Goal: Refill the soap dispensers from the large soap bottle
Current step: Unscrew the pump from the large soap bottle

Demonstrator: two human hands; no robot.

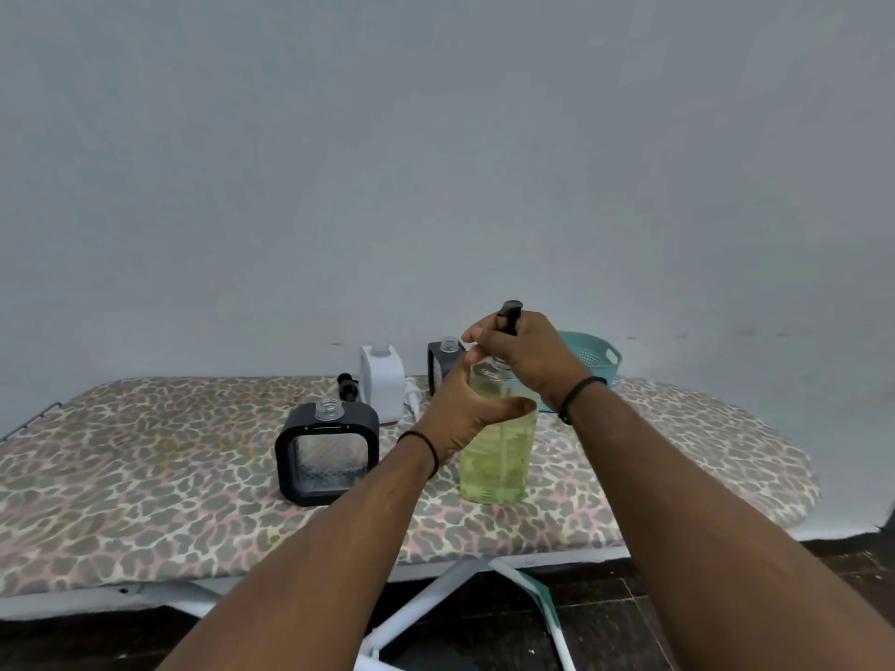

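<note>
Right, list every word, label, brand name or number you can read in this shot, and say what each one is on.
None: no text can be read anywhere in this view.
The large soap bottle, held by the left hand, is clear with green liquid and shows no label.
The black dispenser, white dispenser and rear black dispenser show no readable marks.
The teal basket is plain.
The black pump in the right hand bears nothing legible.

2 bare forearms, no sleeves. Just behind the left hand, a thin black cord bracelet circles the wrist; behind the right hand, a matching black band.
</note>
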